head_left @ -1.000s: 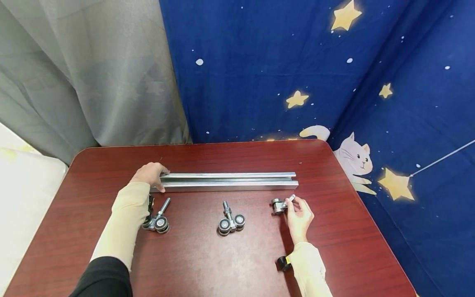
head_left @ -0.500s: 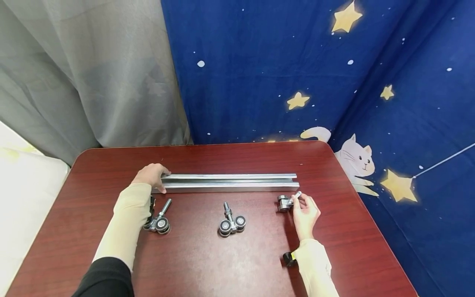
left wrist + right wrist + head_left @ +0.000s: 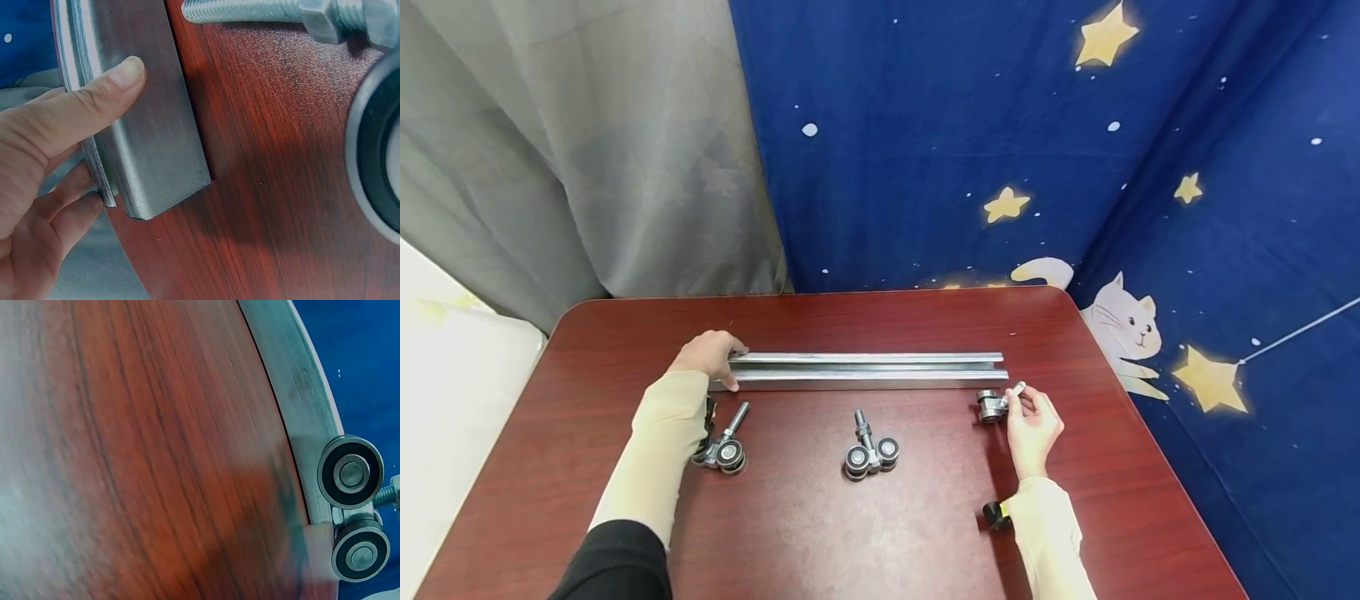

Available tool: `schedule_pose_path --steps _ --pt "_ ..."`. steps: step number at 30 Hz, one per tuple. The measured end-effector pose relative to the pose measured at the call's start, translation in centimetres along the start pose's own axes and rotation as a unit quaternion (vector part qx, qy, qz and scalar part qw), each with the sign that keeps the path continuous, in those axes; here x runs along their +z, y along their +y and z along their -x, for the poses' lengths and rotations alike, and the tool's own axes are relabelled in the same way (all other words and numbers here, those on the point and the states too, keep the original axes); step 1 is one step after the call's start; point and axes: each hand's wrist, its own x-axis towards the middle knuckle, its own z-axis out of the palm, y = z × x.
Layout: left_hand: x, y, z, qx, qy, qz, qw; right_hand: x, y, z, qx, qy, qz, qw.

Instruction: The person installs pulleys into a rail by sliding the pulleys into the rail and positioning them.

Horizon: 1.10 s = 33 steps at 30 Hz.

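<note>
A silver C-shaped metal track [image 3: 868, 384] lies across the far half of the table, its slot facing up. At its left end my left hand [image 3: 703, 356] grips it, thumb [image 3: 115, 84] on the near wall and fingers behind the far side. With the right hand [image 3: 1034, 427] I pinch the threaded bolt of a roller trolley [image 3: 990, 407], close in front of the track's right end. The right wrist view has two of its black-ringed wheels [image 3: 351, 474] overlapping the track wall [image 3: 294, 381]; the fingers are out of that view.
Two more roller trolleys rest on the red-brown wooden table [image 3: 790, 533]: one in the middle [image 3: 871, 460], another at the left [image 3: 728, 454] beside the left forearm. Grey curtain [image 3: 655, 167] and blue star-patterned curtain [image 3: 910, 167] hang behind the table's back edge.
My right hand has carried the roller trolley rightward and slightly away from me, toward the track's right end. The left hand keeps its grip, and the track stays in place.
</note>
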Motion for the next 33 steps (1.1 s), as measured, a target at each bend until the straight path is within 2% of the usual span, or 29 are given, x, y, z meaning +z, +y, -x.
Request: schedule_pose_path --steps 13,20,24,33 --pt "0.0 -0.2 -0.2 0.002 0.003 -0.006 1.0 -0.7 0.8 -1.2 0.017 -0.001 -0.001 1.0" --pt "-0.1 -0.1 -0.2 0.001 0.0 -0.011 0.9999 -0.7 4.7 -1.9 0.02 -0.005 -0.004 1.0" --pt "-0.2 0.0 -0.2 0.0 0.001 -0.008 1.0 -0.9 5.6 -2.2 0.024 -0.006 0.014 1.0" --pt "0.0 0.0 -0.1 -0.004 -0.004 -0.008 0.9999 -1.6 6.0 -2.9 0.028 -0.015 0.067 0.997"
